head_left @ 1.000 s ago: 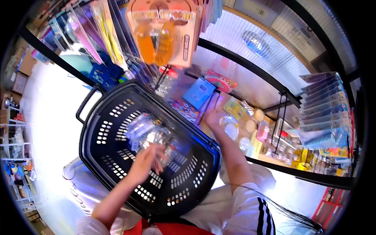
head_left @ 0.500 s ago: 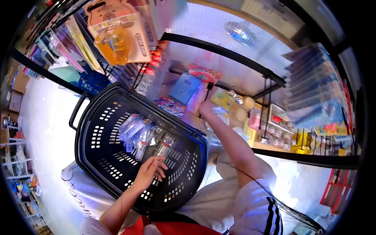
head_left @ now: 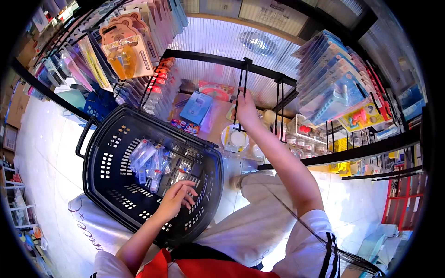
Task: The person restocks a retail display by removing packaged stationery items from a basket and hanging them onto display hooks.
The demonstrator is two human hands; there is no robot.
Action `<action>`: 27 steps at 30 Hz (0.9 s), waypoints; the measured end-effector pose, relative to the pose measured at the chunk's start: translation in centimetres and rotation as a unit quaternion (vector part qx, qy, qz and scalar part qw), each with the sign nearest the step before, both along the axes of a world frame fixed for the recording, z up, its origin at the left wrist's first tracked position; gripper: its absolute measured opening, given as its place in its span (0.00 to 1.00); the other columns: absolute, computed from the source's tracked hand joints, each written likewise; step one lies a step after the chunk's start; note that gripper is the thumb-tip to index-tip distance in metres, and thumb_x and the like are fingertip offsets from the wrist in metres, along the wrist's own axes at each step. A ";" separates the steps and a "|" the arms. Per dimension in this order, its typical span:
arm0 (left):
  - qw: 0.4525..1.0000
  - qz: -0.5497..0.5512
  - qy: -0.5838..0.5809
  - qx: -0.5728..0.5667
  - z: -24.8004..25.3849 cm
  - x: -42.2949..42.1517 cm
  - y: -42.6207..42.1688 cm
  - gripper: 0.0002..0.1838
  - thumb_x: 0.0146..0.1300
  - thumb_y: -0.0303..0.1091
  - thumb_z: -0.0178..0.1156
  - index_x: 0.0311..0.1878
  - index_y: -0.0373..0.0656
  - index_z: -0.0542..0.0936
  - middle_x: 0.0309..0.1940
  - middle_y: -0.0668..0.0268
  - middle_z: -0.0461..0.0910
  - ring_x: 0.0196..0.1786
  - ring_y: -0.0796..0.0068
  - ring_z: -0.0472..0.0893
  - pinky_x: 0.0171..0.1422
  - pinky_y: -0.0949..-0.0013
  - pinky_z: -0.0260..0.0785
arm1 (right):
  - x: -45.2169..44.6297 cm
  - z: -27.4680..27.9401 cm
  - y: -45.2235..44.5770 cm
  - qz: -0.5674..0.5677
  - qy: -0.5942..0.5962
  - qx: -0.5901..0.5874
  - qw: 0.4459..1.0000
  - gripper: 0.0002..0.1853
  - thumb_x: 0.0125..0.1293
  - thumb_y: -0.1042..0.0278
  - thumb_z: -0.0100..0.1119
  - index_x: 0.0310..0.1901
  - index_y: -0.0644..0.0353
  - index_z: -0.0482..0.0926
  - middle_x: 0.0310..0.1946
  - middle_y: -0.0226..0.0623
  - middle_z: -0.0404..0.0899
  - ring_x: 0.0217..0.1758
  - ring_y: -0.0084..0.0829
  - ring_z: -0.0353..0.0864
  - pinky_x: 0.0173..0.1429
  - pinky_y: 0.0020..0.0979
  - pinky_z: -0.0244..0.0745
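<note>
My right hand is closed around a black wire display hook, which reaches up to the black rack bar. The hook's lower end shows below my fingers. My left hand hovers over the inside of a black shopping basket, its fingers apart and holding nothing. Inside the basket lie several clear plastic packets, with another clear packet near my left fingertips.
A blue box and round containers sit on the shelf. Hanging blister packs crowd the right, with a bear-shaped card pack at left. A black shelf edge runs below my right forearm's far side.
My right hand has risen with the black hook from low over the shelf to the rack bar. My left hand stays over the basket. The view has shifted.
</note>
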State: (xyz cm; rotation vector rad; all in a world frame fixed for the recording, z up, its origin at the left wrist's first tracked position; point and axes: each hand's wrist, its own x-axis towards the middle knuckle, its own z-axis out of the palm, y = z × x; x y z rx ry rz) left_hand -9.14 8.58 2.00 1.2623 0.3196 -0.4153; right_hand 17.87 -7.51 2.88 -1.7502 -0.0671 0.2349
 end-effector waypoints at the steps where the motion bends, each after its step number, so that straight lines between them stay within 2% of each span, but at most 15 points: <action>1: 1.000 0.009 0.002 0.011 0.0 -0.2 0.2 0.17 0.67 0.38 0.39 0.50 0.36 0.66 0.34 0.61 0.73 0.28 0.77 0.74 0.31 0.77 0.69 | 1.0 -1.3 0.0 0.007 -0.001 -0.018 1.000 0.17 0.67 0.63 0.33 0.55 0.59 0.57 0.29 0.36 0.65 0.17 0.24 0.66 0.20 0.27 0.65; 2: 1.000 0.015 0.005 0.007 -0.1 -0.4 0.4 0.16 0.67 0.38 0.39 0.50 0.36 0.66 0.34 0.61 0.73 0.28 0.77 0.74 0.31 0.77 0.69 | 1.5 -2.7 -0.3 0.015 0.001 -0.037 0.999 0.17 0.67 0.62 0.33 0.55 0.59 0.57 0.29 0.36 0.65 0.17 0.23 0.65 0.19 0.27 0.65; 3: 1.000 0.022 0.009 0.004 -0.1 -0.5 0.6 0.16 0.67 0.38 0.39 0.50 0.36 0.67 0.34 0.61 0.73 0.28 0.77 0.74 0.31 0.77 0.69 | 0.7 -0.7 0.2 0.003 0.058 -0.035 0.998 0.16 0.67 0.62 0.34 0.53 0.59 0.59 0.28 0.35 0.64 0.16 0.22 0.64 0.18 0.25 0.63; 6: 0.999 0.024 0.019 0.008 -0.3 -0.5 0.9 0.16 0.67 0.39 0.40 0.49 0.37 0.67 0.33 0.62 0.73 0.29 0.78 0.74 0.31 0.77 0.69 | 1.7 -2.2 0.8 -0.013 0.005 -0.082 0.997 0.16 0.67 0.61 0.33 0.49 0.61 0.63 0.30 0.40 0.67 0.19 0.30 0.68 0.24 0.32 0.69; 9: 0.999 0.015 0.036 0.012 -0.9 -1.0 0.6 0.16 0.67 0.39 0.39 0.50 0.38 0.68 0.33 0.61 0.72 0.30 0.75 0.74 0.32 0.75 0.70 | 1.8 -4.0 1.0 -0.049 -0.235 -0.217 0.946 0.14 0.61 0.65 0.43 0.44 0.67 0.67 0.31 0.47 0.71 0.28 0.42 0.72 0.36 0.38 0.71; 12: 0.999 -0.037 0.007 0.011 -1.2 -1.7 0.3 0.15 0.67 0.37 0.40 0.50 0.38 0.68 0.35 0.62 0.73 0.30 0.78 0.74 0.33 0.76 0.70 | 4.4 -5.9 0.0 0.045 -0.236 -0.330 0.913 0.16 0.56 0.65 0.46 0.42 0.68 0.68 0.29 0.48 0.72 0.29 0.41 0.72 0.35 0.37 0.70; 14: 0.997 -0.071 0.002 0.038 -1.4 -2.5 0.8 0.15 0.67 0.36 0.39 0.50 0.38 0.68 0.35 0.63 0.73 0.31 0.78 0.74 0.34 0.76 0.70 | 4.9 -6.2 0.1 0.038 -0.211 -0.337 0.917 0.17 0.52 0.66 0.49 0.41 0.69 0.70 0.27 0.48 0.72 0.30 0.41 0.72 0.34 0.36 0.70; 15: 0.994 -0.088 -0.007 0.065 -1.4 -3.0 1.2 0.16 0.67 0.37 0.40 0.49 0.38 0.68 0.35 0.64 0.73 0.31 0.79 0.74 0.34 0.76 0.70 | 4.1 -5.6 0.8 -0.015 -0.201 -0.335 0.920 0.17 0.58 0.63 0.45 0.44 0.66 0.68 0.25 0.44 0.72 0.26 0.38 0.72 0.28 0.35 0.70; 17: 0.984 -0.144 -0.003 0.103 -1.1 -3.2 3.0 0.16 0.67 0.37 0.39 0.50 0.37 0.68 0.37 0.64 0.74 0.34 0.78 0.75 0.35 0.76 0.70 | 1.3 -0.8 2.1 -0.047 0.061 -0.161 0.984 0.17 0.65 0.56 0.36 0.46 0.59 0.64 0.24 0.36 0.68 0.16 0.28 0.65 0.16 0.28 0.62; 18: 0.977 -0.166 0.026 0.131 -1.2 -3.0 4.2 0.16 0.66 0.38 0.39 0.49 0.37 0.69 0.35 0.62 0.75 0.35 0.78 0.76 0.36 0.74 0.70 | 1.2 -0.8 2.2 -0.045 0.072 -0.115 0.990 0.15 0.65 0.56 0.36 0.45 0.59 0.63 0.22 0.36 0.67 0.15 0.27 0.65 0.15 0.28 0.61; 20: 0.940 -0.217 -0.026 0.260 -3.0 -2.0 7.7 0.17 0.65 0.40 0.42 0.49 0.37 0.69 0.33 0.60 0.76 0.37 0.75 0.77 0.40 0.69 0.70 | 1.4 -1.0 1.3 -0.049 0.096 -0.027 0.994 0.13 0.65 0.56 0.38 0.42 0.58 0.61 0.19 0.35 0.64 0.14 0.26 0.65 0.12 0.27 0.58; 22: 0.903 -0.154 -0.033 0.400 -6.7 -0.4 11.6 0.17 0.60 0.39 0.47 0.47 0.38 0.70 0.32 0.54 0.77 0.39 0.61 0.78 0.46 0.60 0.68 | 0.8 0.3 0.7 -0.041 0.163 0.038 0.985 0.15 0.65 0.53 0.38 0.41 0.56 0.61 0.22 0.32 0.63 0.12 0.19 0.57 0.13 0.22 0.53; 24: 0.863 -0.069 -0.012 0.501 -11.7 1.5 15.9 0.20 0.56 0.40 0.51 0.49 0.41 0.69 0.37 0.51 0.75 0.44 0.53 0.75 0.51 0.58 0.66 | 0.5 0.9 0.5 -0.040 0.194 0.065 0.978 0.16 0.65 0.50 0.39 0.40 0.56 0.61 0.23 0.29 0.63 0.12 0.16 0.53 0.13 0.19 0.50; 26: 0.751 -0.014 0.030 0.659 -16.0 3.0 18.4 0.28 0.49 0.42 0.57 0.54 0.45 0.66 0.48 0.54 0.69 0.54 0.53 0.68 0.55 0.59 0.63 | 0.5 0.8 0.6 -0.040 0.196 0.053 0.978 0.16 0.65 0.50 0.40 0.38 0.56 0.61 0.22 0.29 0.63 0.12 0.15 0.54 0.13 0.19 0.50; 27: 0.740 -0.022 0.043 0.671 -17.6 3.2 19.2 0.31 0.46 0.41 0.60 0.56 0.46 0.64 0.51 0.55 0.65 0.56 0.53 0.65 0.56 0.59 0.62 | 0.5 0.9 1.0 -0.040 0.226 0.072 0.971 0.17 0.65 0.49 0.39 0.38 0.57 0.62 0.22 0.30 0.64 0.11 0.17 0.52 0.14 0.21 0.51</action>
